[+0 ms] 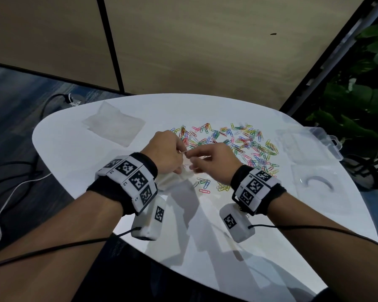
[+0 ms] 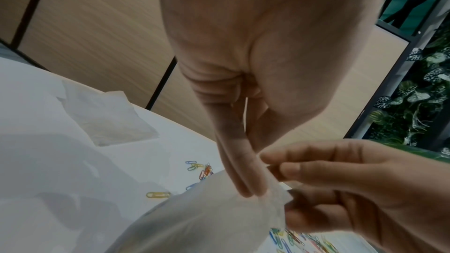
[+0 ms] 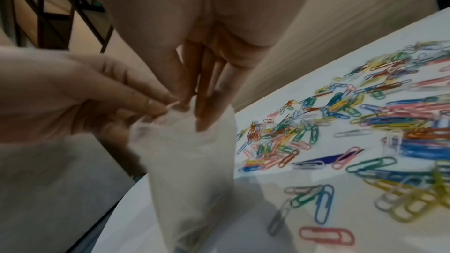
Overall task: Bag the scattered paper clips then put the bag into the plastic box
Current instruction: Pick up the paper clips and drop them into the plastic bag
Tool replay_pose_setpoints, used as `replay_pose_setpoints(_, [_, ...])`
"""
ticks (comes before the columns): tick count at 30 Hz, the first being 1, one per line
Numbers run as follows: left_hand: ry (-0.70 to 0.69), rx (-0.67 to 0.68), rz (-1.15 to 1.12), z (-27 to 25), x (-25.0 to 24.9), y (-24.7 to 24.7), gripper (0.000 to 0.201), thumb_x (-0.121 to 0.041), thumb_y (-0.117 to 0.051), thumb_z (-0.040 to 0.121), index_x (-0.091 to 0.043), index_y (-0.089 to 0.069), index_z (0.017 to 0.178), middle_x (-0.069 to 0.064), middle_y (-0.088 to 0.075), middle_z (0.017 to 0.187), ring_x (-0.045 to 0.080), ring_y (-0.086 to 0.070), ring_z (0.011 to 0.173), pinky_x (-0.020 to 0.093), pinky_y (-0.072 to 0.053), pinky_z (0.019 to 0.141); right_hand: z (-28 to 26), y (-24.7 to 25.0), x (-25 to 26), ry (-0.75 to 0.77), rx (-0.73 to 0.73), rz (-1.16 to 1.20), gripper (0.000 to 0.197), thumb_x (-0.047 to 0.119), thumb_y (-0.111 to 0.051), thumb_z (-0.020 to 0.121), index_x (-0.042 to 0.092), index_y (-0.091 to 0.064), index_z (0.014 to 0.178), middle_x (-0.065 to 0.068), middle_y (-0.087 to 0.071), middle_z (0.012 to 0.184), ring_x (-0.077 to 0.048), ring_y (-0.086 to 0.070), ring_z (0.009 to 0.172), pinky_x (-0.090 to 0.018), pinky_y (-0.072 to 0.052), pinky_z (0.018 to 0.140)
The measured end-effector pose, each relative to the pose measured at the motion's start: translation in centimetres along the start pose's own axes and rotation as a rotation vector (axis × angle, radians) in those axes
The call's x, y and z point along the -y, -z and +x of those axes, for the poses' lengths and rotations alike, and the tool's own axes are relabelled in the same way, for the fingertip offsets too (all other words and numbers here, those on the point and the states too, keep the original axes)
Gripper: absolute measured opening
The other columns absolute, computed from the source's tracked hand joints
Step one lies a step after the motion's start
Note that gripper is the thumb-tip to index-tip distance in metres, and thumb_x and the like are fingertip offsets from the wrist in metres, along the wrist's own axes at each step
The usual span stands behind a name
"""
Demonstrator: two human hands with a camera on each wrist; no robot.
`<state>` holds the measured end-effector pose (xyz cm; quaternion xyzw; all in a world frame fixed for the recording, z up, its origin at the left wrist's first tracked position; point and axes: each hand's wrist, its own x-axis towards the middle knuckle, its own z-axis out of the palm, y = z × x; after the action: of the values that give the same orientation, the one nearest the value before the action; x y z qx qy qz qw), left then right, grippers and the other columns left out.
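on the rounded white table (image 1: 79, 153) nearly all of your work still lies loose, so the main risk is scale: the wide scatter of coloured wire paper clips (image 1: 231, 141) reaches toward the right edge, and a hasty sweep could push some off onto the floor. the clear plastic box (image 1: 312, 147) sits at the far right, apart from your hands, close enough to the edge that a nudge could shift it. a stack of spare thin plastic bags (image 1: 114, 124) lies at the far left and is easy to drag along with a sleeve.

the small translucent plastic bag (image 3: 192, 153) hangs just above the table between your hands. your left hand (image 1: 164, 153) pinches one lip of its mouth; your right hand (image 1: 212, 162) has fingers (image 3: 207, 103) dipped into the opening, pressing the other side outward. the film looks limp, so if either hold slackens the mouth will likely collapse. whether any clips are inside is too blurred to tell; if so, tipping the bag would spill them.
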<state>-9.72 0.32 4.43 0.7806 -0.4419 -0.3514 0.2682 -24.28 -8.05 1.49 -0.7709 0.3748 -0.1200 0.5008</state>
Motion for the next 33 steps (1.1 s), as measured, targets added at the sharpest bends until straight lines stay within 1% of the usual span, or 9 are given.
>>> replay_pose_setpoints(2, [0.007, -0.004, 0.004, 0.0, 0.0, 0.3, 0.032, 0.006, -0.047, 0.09, -0.006, -0.072, 0.107, 0.014, -0.076, 0.077, 0.021, -0.077, 0.063, 0.039, -0.064, 0.077, 0.2, 0.9, -0.4, -0.033, -0.09, 0.176, 0.019, -0.003, -0.055, 0.09, 0.003, -0.072, 0.095, -0.011, -0.074, 0.088, -0.027, -0.072, 0.071, -0.039, -0.062, 0.07])
replay_pose_setpoints(4, [0.004, -0.009, 0.01, -0.1, 0.1, 0.6, 0.034, 0.008, -0.045, 0.089, -0.005, -0.072, 0.104, 0.012, -0.074, 0.076, 0.025, -0.077, 0.065, 0.04, -0.064, 0.076, 0.3, 1.3, -1.4, 0.005, -0.098, -0.09, 0.025, 0.0, -0.052, 0.091, 0.009, -0.073, 0.1, -0.008, -0.074, 0.098, -0.025, -0.072, 0.083, -0.04, -0.059, 0.081])
replay_pose_setpoints(7, [-0.005, -0.003, 0.027, -0.1, 0.2, 0.6, 0.033, 0.007, -0.046, 0.09, -0.003, -0.069, 0.111, 0.012, -0.072, 0.086, 0.025, -0.077, 0.065, 0.039, -0.064, 0.076, -0.6, -0.2, -3.9, 0.129, 0.292, -0.764, 0.041, 0.018, -0.05, 0.097, 0.02, -0.053, 0.138, -0.004, -0.048, 0.147, -0.022, -0.047, 0.132, -0.035, -0.038, 0.11])
replay_pose_setpoints(10, [-0.008, 0.008, 0.033, 0.0, 0.3, 0.4, 0.035, 0.005, -0.047, 0.09, -0.003, -0.067, 0.117, 0.017, -0.074, 0.097, 0.025, -0.077, 0.066, 0.038, -0.064, 0.078, -1.8, -2.0, -6.5, 0.255, 0.522, -1.065, 0.056, 0.022, -0.046, 0.097, 0.016, -0.03, 0.151, -0.007, -0.02, 0.16, -0.028, -0.024, 0.143, -0.045, -0.034, 0.111])
replay_pose_setpoints(15, [-0.012, 0.031, 0.052, 0.0, 0.5, 0.2, 0.037, 0.006, -0.047, 0.091, -0.002, -0.066, 0.121, 0.016, -0.076, 0.087, 0.023, -0.077, 0.064, 0.035, -0.064, 0.076, -3.3, 0.2, -10.7, 0.141, 0.416, -1.304, 0.066, 0.024, -0.036, 0.101, 0.022, 0.001, 0.155, 0.0, 0.007, 0.164, -0.033, 0.001, 0.15, -0.057, -0.016, 0.118])
replay_pose_setpoints(19, [-0.011, 0.046, 0.054, 0.0, 0.2, -0.1, 0.037, 0.006, -0.047, 0.09, -0.002, -0.066, 0.12, 0.015, -0.074, 0.097, 0.024, -0.077, 0.064, 0.038, -0.064, 0.077, -2.7, 2.6, -13.8, 0.069, 0.352, -1.285, 0.076, 0.017, -0.052, 0.094, 0.025, -0.004, 0.153, -0.006, -0.008, 0.162, -0.044, -0.019, 0.144, -0.054, -0.038, 0.109])
replay_pose_setpoints(23, [-0.024, 0.077, 0.1, -0.1, -0.4, -0.9, 0.039, 0.006, -0.046, 0.089, -0.004, -0.067, 0.12, 0.007, -0.068, 0.083, 0.022, -0.076, 0.063, 0.037, -0.063, 0.078, -1.6, 2.9, -12.8, 0.154, 0.165, -1.12, 0.032, 0.01, -0.052, 0.094, 0.015, -0.059, 0.125, -0.011, -0.058, 0.124, -0.03, -0.056, 0.106, -0.035, -0.051, 0.084])
replay_pose_setpoints(26, [-0.039, 0.118, 0.145, -0.4, -0.6, -1.6, 0.041, 0.005, -0.046, 0.088, -0.005, -0.068, 0.12, -0.003, -0.062, 0.067, 0.019, -0.075, 0.059, 0.035, -0.063, 0.081, -0.8, 2.5, -12.0, 0.106, 0.125, -1.139, 0.018, 0.004, -0.055, 0.09, 0.009, -0.07, 0.098, -0.008, -0.064, 0.101, -0.026, -0.059, 0.09, -0.034, -0.054, 0.077])
replay_pose_setpoints(33, [-0.031, 0.158, 0.131, -0.4, -0.6, -1.9, 0.042, 0.006, -0.044, 0.087, -0.006, -0.066, 0.121, 0.01, -0.076, 0.073, 0.007, -0.069, 0.047, 0.021, -0.058, 0.069, -0.3, 5.8, -10.5, -0.23, -0.126, -0.68, 0.014, 0.007, -0.067, 0.084, 0.012, -0.079, 0.09, -0.005, -0.076, 0.084, -0.014, -0.065, 0.07, -0.024, -0.056, 0.078])
